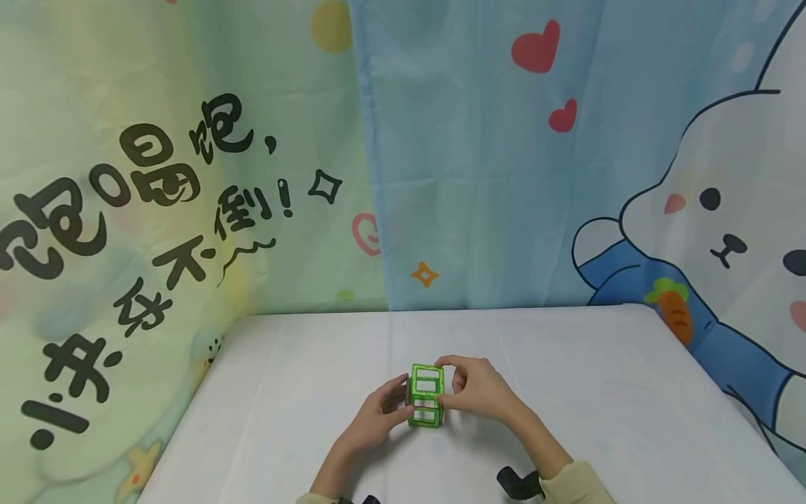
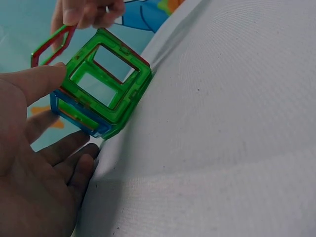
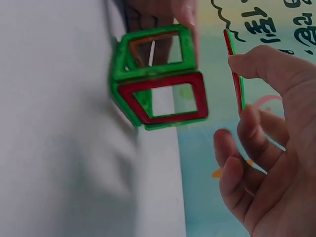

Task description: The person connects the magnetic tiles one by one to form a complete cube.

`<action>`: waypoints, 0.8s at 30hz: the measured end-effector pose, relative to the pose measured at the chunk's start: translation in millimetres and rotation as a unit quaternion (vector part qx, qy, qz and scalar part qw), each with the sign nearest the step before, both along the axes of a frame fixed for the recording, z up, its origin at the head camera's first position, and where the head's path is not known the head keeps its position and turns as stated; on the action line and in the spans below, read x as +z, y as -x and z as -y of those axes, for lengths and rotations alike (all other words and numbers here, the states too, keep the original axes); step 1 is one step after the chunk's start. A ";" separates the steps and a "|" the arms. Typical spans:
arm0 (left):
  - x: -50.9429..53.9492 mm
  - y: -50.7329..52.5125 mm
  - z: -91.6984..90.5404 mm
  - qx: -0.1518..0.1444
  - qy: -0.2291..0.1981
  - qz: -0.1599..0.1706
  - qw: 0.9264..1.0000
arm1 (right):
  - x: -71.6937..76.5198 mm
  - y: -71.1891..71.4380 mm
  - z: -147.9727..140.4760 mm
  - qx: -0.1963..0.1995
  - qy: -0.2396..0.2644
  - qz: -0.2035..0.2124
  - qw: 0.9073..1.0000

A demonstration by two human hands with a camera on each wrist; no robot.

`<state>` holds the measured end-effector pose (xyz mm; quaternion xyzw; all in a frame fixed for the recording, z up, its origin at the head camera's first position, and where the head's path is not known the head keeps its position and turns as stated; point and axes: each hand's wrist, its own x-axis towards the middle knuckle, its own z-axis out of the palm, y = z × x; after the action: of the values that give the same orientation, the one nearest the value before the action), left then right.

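A small box of green, red and blue magnetic tiles (image 2: 129, 98) stands on the white table. My left hand (image 1: 376, 414) holds it from the left, thumb on a green edge and fingertips by the blue tile (image 2: 81, 116). In the right wrist view a red-framed side (image 3: 197, 94) of the box faces the camera. Between thumb and index finger, my right hand (image 1: 481, 388) pinches a single green-and-red square tile (image 3: 237, 84) by its edges. That tile is apart from the box in the right wrist view. Its other fingers are curled loosely.
The white tabletop (image 1: 302, 364) spreads around both hands. Behind it hang printed curtains (image 1: 466, 175) with lettering, hearts and a cartoon bear. A black wrist strap piece (image 1: 519, 484) shows beside the right sleeve.
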<state>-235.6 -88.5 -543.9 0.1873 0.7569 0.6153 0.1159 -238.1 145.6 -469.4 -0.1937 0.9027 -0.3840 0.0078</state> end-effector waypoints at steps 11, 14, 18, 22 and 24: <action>3.9 -0.8 -0.8 -0.010 -0.003 0.002 1.000 | -12.6 -1.9 2.1 -0.003 -0.001 -0.015 1.000; 3.2 -1.9 0.5 -0.019 -0.007 -0.003 1.000 | -15.5 -1.9 1.7 0.011 0.014 0.001 1.000; 2.9 -0.4 0.9 -0.028 -0.009 -0.008 1.000 | -16.7 0.3 -0.1 0.035 0.038 0.013 0.999; 2.5 -0.4 0.8 -0.026 -0.006 -0.009 1.000 | -17.2 0.9 -1.2 0.055 0.055 0.026 0.997; 2.8 -0.6 0.8 -0.025 -0.004 -0.006 1.000 | -16.7 1.2 -1.6 0.063 0.061 0.032 0.996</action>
<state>-234.9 -89.4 -541.1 0.2103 0.7501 0.6144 0.1252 -239.2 147.3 -486.0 -0.2376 0.8630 -0.4432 0.0486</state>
